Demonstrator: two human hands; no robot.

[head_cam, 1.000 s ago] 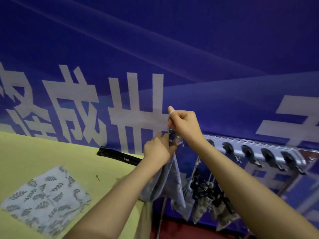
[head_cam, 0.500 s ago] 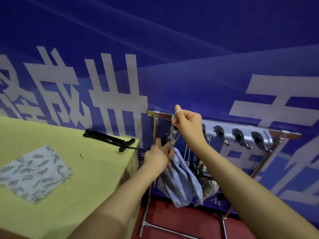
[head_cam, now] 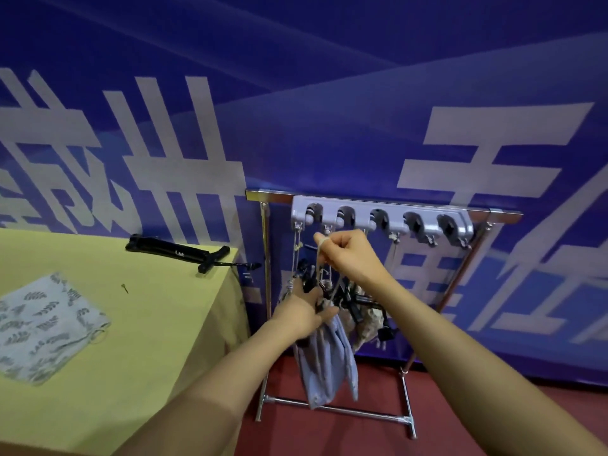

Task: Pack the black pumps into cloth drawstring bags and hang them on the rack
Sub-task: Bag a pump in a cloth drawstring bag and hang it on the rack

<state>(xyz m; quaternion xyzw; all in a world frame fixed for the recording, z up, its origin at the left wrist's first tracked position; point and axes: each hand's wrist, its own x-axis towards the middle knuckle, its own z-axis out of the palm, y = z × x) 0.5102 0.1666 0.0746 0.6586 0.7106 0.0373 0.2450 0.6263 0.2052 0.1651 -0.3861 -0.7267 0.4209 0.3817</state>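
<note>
Both hands have dropped below the grey clip rail (head_cam: 381, 213). The right hand (head_cam: 345, 255) pinches a pale drawstring (head_cam: 318, 258); the left hand (head_cam: 301, 312) grips the hanging blue cloth bag (head_cam: 324, 363) before the chrome rack (head_cam: 335, 408).

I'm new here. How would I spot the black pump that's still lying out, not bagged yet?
Start at the yellow-green table on the left, in front of the blue banner wall. Follow its far edge toward the corner nearest the metal rack. The black pump lies flat there with a T-shaped handle and a thin hose hanging over the edge, unlike the pale leaf-print cloth bag, which lies nearer on the table.
</note>
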